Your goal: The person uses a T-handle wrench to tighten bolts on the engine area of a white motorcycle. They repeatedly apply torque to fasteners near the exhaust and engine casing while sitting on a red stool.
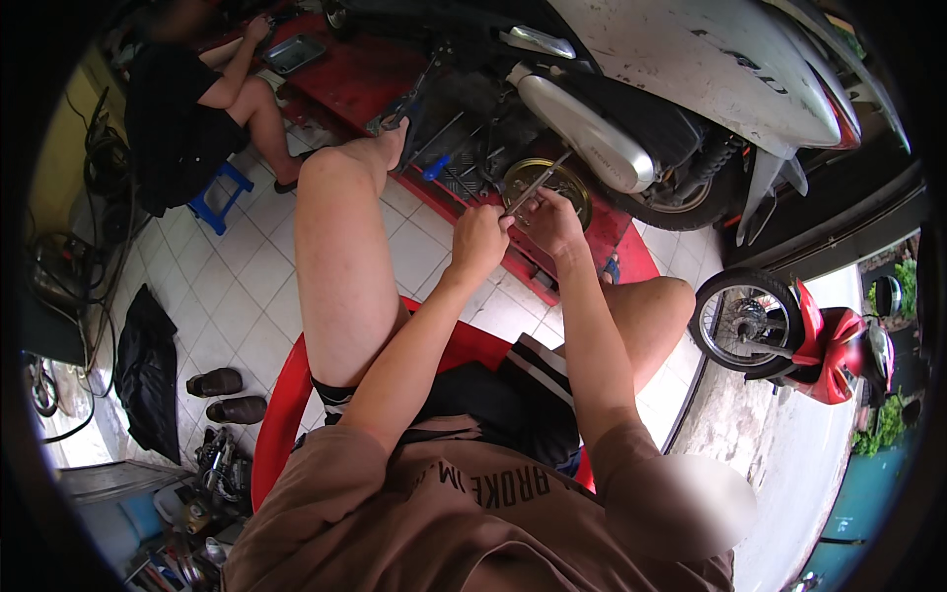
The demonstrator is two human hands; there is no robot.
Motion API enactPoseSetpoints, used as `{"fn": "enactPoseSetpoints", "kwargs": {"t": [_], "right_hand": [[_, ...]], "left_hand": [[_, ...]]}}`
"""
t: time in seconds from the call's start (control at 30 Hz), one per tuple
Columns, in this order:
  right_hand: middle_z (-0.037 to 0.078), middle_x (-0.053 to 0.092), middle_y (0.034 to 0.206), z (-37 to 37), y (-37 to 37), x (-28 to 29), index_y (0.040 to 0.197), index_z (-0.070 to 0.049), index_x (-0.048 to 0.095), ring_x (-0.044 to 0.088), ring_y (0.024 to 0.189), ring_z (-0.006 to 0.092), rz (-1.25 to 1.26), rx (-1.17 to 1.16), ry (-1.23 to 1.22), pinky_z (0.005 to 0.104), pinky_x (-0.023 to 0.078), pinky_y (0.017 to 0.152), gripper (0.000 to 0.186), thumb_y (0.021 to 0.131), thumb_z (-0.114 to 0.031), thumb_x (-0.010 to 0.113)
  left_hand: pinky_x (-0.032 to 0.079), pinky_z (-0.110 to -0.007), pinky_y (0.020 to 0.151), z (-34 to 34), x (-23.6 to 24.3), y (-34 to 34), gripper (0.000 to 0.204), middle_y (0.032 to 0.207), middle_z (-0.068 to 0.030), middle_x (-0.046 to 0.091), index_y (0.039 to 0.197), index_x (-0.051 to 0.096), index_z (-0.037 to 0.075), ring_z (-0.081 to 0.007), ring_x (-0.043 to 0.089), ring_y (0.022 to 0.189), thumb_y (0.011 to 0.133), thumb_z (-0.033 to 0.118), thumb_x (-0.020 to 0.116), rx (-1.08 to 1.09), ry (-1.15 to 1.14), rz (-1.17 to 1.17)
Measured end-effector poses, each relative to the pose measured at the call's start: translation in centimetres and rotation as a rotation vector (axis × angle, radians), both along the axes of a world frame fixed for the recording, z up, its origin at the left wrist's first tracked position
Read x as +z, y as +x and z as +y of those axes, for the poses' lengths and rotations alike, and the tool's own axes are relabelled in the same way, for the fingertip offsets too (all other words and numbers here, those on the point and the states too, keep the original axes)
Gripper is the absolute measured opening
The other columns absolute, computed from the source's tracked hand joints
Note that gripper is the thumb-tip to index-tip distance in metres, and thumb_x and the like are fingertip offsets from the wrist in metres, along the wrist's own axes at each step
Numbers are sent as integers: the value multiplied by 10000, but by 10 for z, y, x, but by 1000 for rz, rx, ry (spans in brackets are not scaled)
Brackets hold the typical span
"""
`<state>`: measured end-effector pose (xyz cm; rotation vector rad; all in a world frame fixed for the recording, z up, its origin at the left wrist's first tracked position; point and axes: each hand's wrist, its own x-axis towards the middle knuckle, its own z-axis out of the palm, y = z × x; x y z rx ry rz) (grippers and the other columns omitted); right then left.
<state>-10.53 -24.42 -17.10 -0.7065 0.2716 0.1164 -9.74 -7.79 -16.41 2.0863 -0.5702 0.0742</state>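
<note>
We look down from a head-worn camera at a person sitting on a red plastic chair (281, 405) in a repair shop with a white tiled floor (237, 286). Both forearms rise from six o'clock and the hands meet just above the centre of the view.

The left hand (480, 240) is curled shut, its fingers pressed together around the lower end of a thin metal tool (538, 183). The right hand (552, 219) sits just beside it, touching or nearly touching, and its fingertips pinch the same tool a little higher up. The tool is a slim silvery rod that slants from the hands toward one o'clock. We cannot tell exactly what kind of tool it is.

The tool's upper end lies over a round brass-coloured disc (552, 183), which rests on a red work ramp (375, 74) directly beyond the hands at twelve o'clock. Several loose hand tools, one with a blue handle (437, 166), lie on the ramp at eleven o'clock from the hands.

A white scooter (710, 59) stands on the ramp at one o'clock, its silver exhaust (587, 133) just beyond the disc. A red scooter (829, 340) is parked at three o'clock, well apart.

At ten o'clock, another person in dark clothes (173, 118) sits on a small blue stool (219, 195). A pair of dark shoes (227, 395) sits on the floor at eight o'clock.
</note>
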Motion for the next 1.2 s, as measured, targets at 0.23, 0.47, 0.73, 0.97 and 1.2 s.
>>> {"fn": "enactPoseSetpoints", "kwargs": {"t": [0.23,0.47,0.73,0.97,1.2], "right_hand": [[-3,445,630,-6,2,-16,730,-129,513,463,677,161,4,71,-80,343,408,696,239,920,-262,571],[13,463,651,-1,-6,9,774,-102,525,540,751,228,-15,-36,-190,364,477,739,218,919,-258,572],[35,524,714,-13,-3,-3,884,-42,562,568,781,219,-103,2,-9,380,495,828,156,900,-196,587],[22,513,724,-6,4,-4,887,-49,570,536,760,163,-302,-14,132,339,478,773,114,887,-156,607],[21,506,720,-13,9,-14,832,-71,553,506,689,155,-212,-83,51,317,460,666,136,906,-178,594]], "left_hand": [[481,-360,511,-3,15,-9,338,570,-131,615,698,644,-12,-244,619,518,900,253,589,-186,9,292],[475,-276,512,14,48,-17,232,622,-93,646,929,692,-19,-140,614,531,893,190,599,-450,-118,276],[483,-307,569,18,65,-13,375,675,-101,652,1219,603,84,-194,626,574,844,99,609,-186,-192,-89],[537,-463,679,18,44,-8,689,802,-189,665,1425,322,86,-357,661,735,811,188,616,15,277,-7],[506,-389,692,8,36,-23,485,797,-167,674,1303,510,32,-286,662,722,853,178,614,-719,76,187]]}}
